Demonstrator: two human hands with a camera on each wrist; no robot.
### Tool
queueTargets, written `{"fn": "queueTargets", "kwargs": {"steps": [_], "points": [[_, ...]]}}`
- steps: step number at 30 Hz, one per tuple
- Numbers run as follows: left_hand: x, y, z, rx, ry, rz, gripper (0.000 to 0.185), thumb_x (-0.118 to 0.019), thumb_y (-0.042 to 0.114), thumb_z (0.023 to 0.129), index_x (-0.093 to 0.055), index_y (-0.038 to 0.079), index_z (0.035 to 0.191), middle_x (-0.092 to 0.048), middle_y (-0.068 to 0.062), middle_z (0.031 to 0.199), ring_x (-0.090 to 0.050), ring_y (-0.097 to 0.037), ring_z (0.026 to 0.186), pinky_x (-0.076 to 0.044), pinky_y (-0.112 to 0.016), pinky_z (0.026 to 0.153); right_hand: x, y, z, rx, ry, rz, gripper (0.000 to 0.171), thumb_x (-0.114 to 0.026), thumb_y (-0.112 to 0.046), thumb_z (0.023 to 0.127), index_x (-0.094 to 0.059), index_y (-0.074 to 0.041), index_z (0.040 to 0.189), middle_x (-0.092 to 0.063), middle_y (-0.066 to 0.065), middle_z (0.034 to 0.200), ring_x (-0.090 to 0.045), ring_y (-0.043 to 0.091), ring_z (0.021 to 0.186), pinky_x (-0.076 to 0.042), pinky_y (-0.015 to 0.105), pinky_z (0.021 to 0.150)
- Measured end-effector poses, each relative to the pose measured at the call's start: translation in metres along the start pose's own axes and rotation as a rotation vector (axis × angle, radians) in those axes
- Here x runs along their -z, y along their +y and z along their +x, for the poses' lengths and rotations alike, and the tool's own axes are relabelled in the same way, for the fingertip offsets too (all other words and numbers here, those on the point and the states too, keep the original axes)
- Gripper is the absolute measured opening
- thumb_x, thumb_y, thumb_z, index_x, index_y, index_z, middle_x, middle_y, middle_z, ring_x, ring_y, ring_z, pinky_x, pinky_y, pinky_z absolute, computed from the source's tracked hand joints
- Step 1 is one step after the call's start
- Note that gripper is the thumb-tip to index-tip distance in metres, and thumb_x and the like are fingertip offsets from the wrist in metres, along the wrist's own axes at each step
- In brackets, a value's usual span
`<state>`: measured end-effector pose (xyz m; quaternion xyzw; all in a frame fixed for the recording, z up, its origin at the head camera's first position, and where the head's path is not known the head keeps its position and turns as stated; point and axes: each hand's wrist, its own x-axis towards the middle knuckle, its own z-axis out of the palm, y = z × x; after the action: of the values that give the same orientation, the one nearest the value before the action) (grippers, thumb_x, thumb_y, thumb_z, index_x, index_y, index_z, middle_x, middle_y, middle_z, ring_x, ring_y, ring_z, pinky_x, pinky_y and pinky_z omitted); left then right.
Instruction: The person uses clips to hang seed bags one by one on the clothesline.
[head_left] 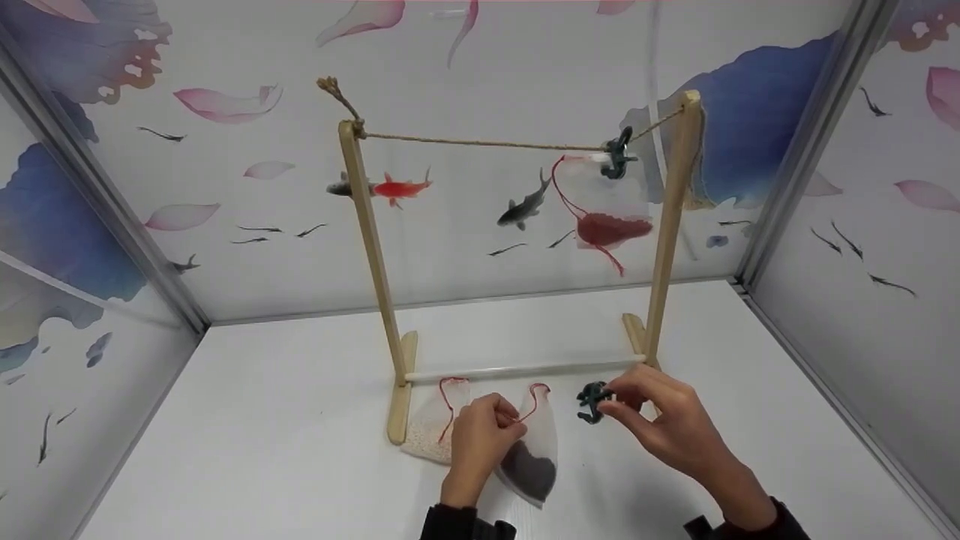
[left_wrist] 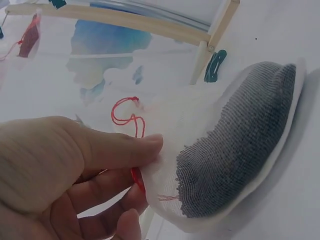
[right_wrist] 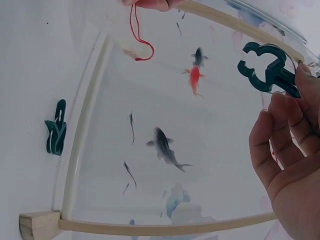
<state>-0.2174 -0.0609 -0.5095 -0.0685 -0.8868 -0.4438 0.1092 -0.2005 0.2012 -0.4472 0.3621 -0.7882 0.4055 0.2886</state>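
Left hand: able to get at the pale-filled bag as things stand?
Probably yes: the pale-filled bag lies close beside the left hand, with nothing visible between. But that hand pinches the dark-filled bag, so it would likely need to release that first.

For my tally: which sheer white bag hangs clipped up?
The red-filled bag, on the brown rope; the dark-filled bag and pale-filled bag are below.

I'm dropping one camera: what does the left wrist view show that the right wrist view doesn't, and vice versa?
Left wrist only: the dark grains inside the white mesh bag. Right wrist only: the right hand, gripping a dark green plastic clip, and a red printed fish. Both: the left hand, the pale wooden frame and another dark green plastic clip lying beside it.
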Motion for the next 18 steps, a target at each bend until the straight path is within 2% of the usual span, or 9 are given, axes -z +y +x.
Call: {"fn": "queueTargets", "kwargs": {"steps": [4, 10, 18], "points": [[0.002, 0.0, 0.001, 0.01, -0.01, -0.064, 0.031, -0.088, 0.004, 0.072, -0.076, 0.003, 0.1, -0.072, 0.004, 0.068, -0.067, -0.007, 0.063, -0.053, -0.03, 0.061, -0.002, -0.001, 0.001, 0.031, 0.019, 0.008, 0.037, -0.085, 0.01, 0.071, -0.07, -0.011, 0.097, -0.063, -0.006, 0.086, -0.057, 0.007, 0.069, -0.047, 0.014, 0.062], [0.002, 0.002, 0.0, 0.03, -0.013, -0.092, 0.011, -0.088, 0.008, 0.076, -0.08, 0.01, 0.082, -0.071, 0.007, 0.071, -0.064, -0.004, 0.065, -0.051, -0.026, 0.062, 0.0, -0.01, 0.004, 0.035, 0.038, 0.016, 0.038, -0.084, 0.014, 0.068, -0.07, -0.008, 0.095, -0.063, -0.004, 0.084, -0.056, 0.008, 0.068, -0.046, 0.014, 0.062], [0.009, 0.011, 0.002, -0.017, -0.023, -0.125, 0.005, -0.084, 0.009, 0.081, -0.08, 0.011, 0.083, -0.07, 0.008, 0.072, -0.061, -0.002, 0.064, -0.049, -0.024, 0.061, 0.004, -0.015, 0.007, 0.044, 0.037, 0.021, 0.038, -0.084, 0.015, 0.069, -0.07, -0.007, 0.097, -0.063, -0.003, 0.085, -0.055, 0.008, 0.068, -0.046, 0.014, 0.063]]}}
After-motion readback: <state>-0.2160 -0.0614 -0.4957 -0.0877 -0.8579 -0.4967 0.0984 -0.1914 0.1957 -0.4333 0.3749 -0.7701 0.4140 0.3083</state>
